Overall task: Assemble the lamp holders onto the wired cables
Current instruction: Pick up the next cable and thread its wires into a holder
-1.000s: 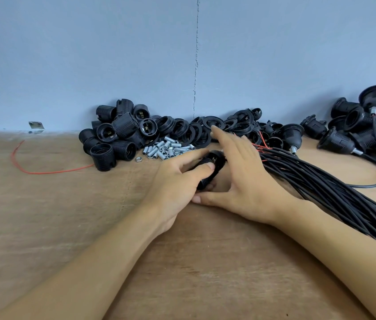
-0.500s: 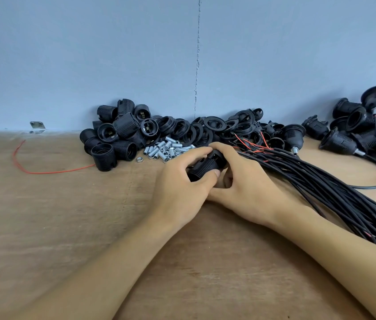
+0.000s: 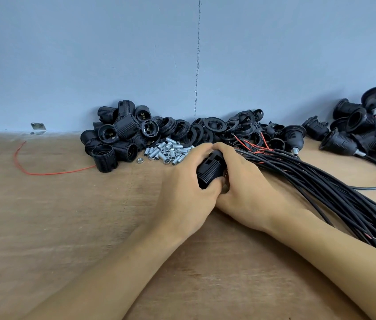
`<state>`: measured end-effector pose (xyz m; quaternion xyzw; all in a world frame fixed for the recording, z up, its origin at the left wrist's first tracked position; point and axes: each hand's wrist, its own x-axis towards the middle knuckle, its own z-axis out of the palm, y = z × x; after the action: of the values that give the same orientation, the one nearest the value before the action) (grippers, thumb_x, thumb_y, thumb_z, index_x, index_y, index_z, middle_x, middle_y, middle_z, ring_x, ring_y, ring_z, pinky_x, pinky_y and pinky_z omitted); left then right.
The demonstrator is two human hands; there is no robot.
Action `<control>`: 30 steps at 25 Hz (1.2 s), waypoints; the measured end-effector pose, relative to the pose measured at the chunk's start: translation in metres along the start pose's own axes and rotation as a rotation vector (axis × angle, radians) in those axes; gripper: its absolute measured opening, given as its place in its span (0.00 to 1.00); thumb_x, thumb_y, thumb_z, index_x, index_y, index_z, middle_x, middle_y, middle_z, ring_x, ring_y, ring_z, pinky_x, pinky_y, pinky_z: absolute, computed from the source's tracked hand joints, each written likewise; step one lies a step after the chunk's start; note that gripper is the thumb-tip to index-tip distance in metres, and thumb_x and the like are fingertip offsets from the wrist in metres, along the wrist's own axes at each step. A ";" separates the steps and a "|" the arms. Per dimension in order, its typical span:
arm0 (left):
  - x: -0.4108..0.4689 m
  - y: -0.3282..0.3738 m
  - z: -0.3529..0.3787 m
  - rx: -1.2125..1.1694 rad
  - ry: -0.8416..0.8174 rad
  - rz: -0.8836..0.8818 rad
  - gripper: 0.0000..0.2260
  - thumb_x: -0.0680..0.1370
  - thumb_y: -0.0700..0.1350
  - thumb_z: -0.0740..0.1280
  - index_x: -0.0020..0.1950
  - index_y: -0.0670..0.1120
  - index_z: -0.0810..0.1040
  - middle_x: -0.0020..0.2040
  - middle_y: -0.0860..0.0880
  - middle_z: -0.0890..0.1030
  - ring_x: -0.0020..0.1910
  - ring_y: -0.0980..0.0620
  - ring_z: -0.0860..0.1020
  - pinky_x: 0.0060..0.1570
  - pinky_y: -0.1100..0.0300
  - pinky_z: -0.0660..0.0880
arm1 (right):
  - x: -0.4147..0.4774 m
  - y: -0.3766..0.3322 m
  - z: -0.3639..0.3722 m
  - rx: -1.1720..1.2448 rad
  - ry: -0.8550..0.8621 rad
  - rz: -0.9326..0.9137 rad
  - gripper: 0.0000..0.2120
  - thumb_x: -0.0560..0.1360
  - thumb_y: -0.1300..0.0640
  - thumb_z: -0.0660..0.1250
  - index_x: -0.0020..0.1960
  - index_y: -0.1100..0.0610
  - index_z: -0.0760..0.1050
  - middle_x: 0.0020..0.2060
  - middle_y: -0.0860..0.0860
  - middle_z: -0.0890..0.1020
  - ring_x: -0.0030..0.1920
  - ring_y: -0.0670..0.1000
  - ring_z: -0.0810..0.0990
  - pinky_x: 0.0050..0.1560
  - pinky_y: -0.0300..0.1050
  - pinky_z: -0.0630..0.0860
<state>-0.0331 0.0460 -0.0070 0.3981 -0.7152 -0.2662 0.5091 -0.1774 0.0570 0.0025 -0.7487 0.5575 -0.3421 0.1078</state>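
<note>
**Lamp holder gripped in both hands, mid-assembly**

A black threaded lamp holder [image 3: 210, 168] is held just above the bench [image 3: 66, 215], near the middle, toward the far edge. The left hand [image 3: 182, 192] is wrapped round its ribbed body, fingers [image 3: 196, 151] clamped over the top and thumb under the open end. The right hand [image 3: 244, 188] is cupped against the holder's other end, its fingers closed over that end; what is pinched there is hidden, so a cable end cannot be confirmed.

The cable bundle [image 3: 321, 188] runs from beside the right hand to the right edge, red wire tips showing. Loose holder bodies [image 3: 115, 139], rings [image 3: 214, 125] and metal nipples [image 3: 168, 151] are piled along the far edge; finished holders [image 3: 353, 135] lie at the far right corner.

Step judged: joining or screwing holder parts together, probably on a cable. Next move likely calls for a twist of one hand against the other, keeping threads aligned and the wires unpinched.
</note>
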 end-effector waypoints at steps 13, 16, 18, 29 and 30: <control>0.000 0.002 0.003 0.024 0.063 -0.005 0.25 0.73 0.43 0.75 0.67 0.58 0.76 0.50 0.72 0.81 0.54 0.75 0.77 0.52 0.82 0.66 | 0.002 -0.002 -0.003 -0.008 0.071 -0.032 0.27 0.69 0.59 0.67 0.68 0.51 0.68 0.45 0.41 0.76 0.44 0.41 0.73 0.46 0.27 0.69; 0.000 0.001 0.003 0.042 0.051 -0.019 0.31 0.73 0.44 0.76 0.75 0.51 0.72 0.59 0.62 0.83 0.58 0.72 0.76 0.54 0.82 0.64 | 0.001 -0.001 -0.004 -0.009 0.063 -0.038 0.28 0.69 0.59 0.67 0.68 0.52 0.69 0.48 0.45 0.79 0.46 0.43 0.76 0.47 0.34 0.72; 0.000 0.001 0.003 0.056 0.045 -0.028 0.31 0.73 0.45 0.76 0.75 0.51 0.71 0.60 0.60 0.83 0.59 0.70 0.76 0.55 0.82 0.63 | 0.002 -0.001 -0.004 -0.004 0.055 -0.048 0.27 0.69 0.59 0.67 0.68 0.52 0.69 0.49 0.47 0.81 0.47 0.46 0.78 0.49 0.39 0.74; 0.003 0.000 0.004 -0.023 -0.024 -0.201 0.24 0.70 0.49 0.78 0.65 0.54 0.76 0.50 0.63 0.85 0.47 0.67 0.81 0.46 0.75 0.72 | 0.001 0.001 0.003 -0.012 0.100 -0.016 0.28 0.64 0.38 0.60 0.63 0.45 0.67 0.53 0.44 0.80 0.53 0.47 0.78 0.54 0.46 0.75; 0.002 0.002 0.004 -0.035 -0.019 -0.212 0.19 0.71 0.50 0.77 0.61 0.54 0.79 0.45 0.62 0.85 0.41 0.66 0.82 0.41 0.74 0.72 | 0.002 0.002 0.003 -0.003 0.119 -0.022 0.28 0.66 0.35 0.63 0.62 0.45 0.66 0.52 0.43 0.79 0.52 0.46 0.77 0.52 0.43 0.74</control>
<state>-0.0383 0.0451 -0.0057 0.4601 -0.6691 -0.3347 0.4781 -0.1769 0.0538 0.0000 -0.7334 0.5551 -0.3862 0.0695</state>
